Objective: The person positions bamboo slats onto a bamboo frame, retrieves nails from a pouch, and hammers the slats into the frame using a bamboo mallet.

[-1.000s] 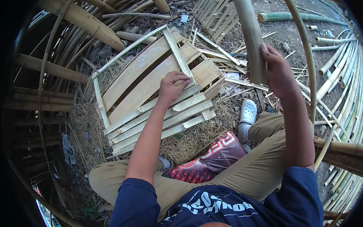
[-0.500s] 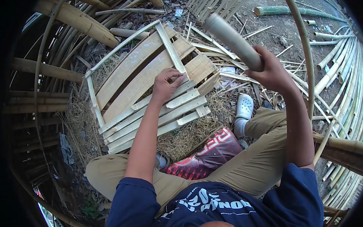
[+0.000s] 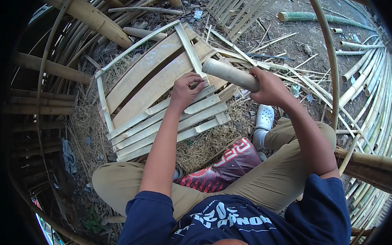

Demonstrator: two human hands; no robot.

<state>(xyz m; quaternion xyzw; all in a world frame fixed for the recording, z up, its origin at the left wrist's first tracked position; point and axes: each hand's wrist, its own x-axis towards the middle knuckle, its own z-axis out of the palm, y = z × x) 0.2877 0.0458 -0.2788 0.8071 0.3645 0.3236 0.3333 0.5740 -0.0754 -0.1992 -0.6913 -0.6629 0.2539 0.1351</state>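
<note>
My right hand (image 3: 268, 87) is wrapped round one end of a short, thick bamboo piece (image 3: 228, 73). Its other end lies over the corner of a bamboo slat frame (image 3: 187, 51), close to my left hand. At that corner my left hand (image 3: 186, 91) has thumb and fingertips pinched together; anything between them is too small to make out. Several pale split bamboo slats (image 3: 170, 126) run side by side along the frame's near side, below my left hand. Wooden boards (image 3: 152, 80) lie under the frame, with dark gaps between them.
A red and dark printed sack (image 3: 222, 166) lies between my legs, beside a white clog (image 3: 264, 117). Long bamboo poles (image 3: 374, 90) are stacked at the right, and an upright bent pole (image 3: 329, 53) stands before them. Another slatted panel (image 3: 241, 11) rests at the far side.
The thick bamboo piece in my right hand has come down and left, from raised to level over the frame's corner. My left hand stays pinched at the same corner.
</note>
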